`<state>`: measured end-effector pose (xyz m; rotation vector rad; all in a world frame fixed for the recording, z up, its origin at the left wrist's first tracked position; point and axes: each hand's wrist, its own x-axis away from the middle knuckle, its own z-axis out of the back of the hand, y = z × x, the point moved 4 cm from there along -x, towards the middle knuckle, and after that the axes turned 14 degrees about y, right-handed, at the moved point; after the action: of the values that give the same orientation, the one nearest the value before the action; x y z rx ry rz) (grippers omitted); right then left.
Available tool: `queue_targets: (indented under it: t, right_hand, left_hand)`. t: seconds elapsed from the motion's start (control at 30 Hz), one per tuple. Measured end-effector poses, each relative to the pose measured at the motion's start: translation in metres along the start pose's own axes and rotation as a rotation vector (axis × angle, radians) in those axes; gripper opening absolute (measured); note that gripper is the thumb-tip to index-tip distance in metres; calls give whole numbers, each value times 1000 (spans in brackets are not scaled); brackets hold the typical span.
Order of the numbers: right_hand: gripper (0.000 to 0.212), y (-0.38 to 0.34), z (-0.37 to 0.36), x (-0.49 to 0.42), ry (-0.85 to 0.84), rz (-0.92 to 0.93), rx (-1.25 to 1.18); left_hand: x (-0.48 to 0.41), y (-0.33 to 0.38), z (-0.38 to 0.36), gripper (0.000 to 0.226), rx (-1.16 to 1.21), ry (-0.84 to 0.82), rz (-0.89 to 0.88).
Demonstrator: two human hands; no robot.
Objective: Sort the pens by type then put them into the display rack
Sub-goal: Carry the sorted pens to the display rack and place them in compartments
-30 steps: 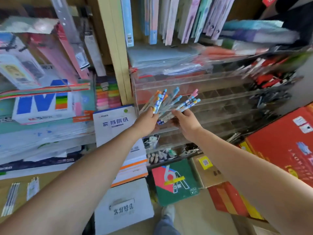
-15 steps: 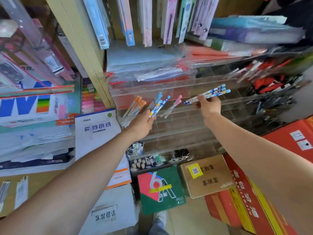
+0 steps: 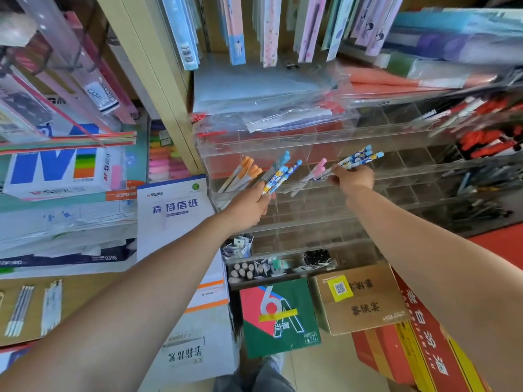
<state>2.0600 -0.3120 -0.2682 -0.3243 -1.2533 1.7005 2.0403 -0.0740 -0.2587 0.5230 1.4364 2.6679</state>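
Left hand (image 3: 249, 202): a fan of mixed pens (image 3: 273, 174), orange- and blue-capped, is gripped, seemingly spread so types can be told apart. Right hand (image 3: 352, 178): matching blue-patterned pens (image 3: 359, 157) are pinched and held before the clear display rack (image 3: 418, 166), presumably for one compartment.

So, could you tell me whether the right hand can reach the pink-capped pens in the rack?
Probably yes: the pink-capped pens stand just beside the right hand with nothing between, though it grips blue patterned pens.

blue-white patterned pens (image 3: 358, 159), orange-capped pens (image 3: 246, 170) — clear rack (image 3: 410, 162)
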Motion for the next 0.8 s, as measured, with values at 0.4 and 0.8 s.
queue_targets:
  t: [0.4, 0.8]
  right_hand:
    - [33, 6, 5, 23, 64, -88, -96]
    - [15, -2, 14, 111, -561, -93, -240]
  left_hand:
    - [-3, -6, 13, 18, -10, -119, -72]
    - [11, 33, -24, 21, -157, -313, -216]
